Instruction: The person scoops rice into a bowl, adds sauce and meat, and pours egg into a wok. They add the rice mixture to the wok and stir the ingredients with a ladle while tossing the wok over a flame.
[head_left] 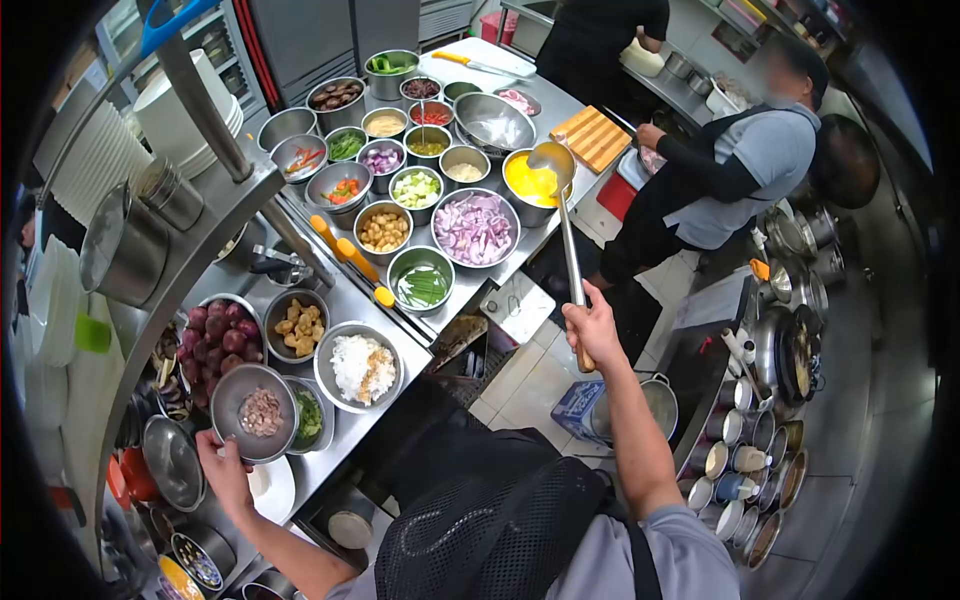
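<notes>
My right hand [592, 328] grips the wooden-ended handle of a long metal ladle [572, 250]. Its scoop tilts over the rim of a steel bowl of yellow liquid, which looks like beaten egg [528, 180]. At lower left, my left hand [226, 470] has its fingers on the rim of a metal bowl [228, 398] with chopped pinkish meat [262, 412] inside. That bowl partly covers a bowl of chopped greens [307, 418]. Close by are a bowl of white rice [358, 368], a bowl of brown chunks [297, 327] and a pile of red onions [215, 340].
Several steel bowls of cut vegetables, including sliced onion [476, 228], crowd the counter. A striped cutting board [592, 138] and a yellow-handled knife [470, 62] lie farther back. A co-worker [735, 165] stands at right; another person in black is behind. A metal shelf post [205, 100] rises at left.
</notes>
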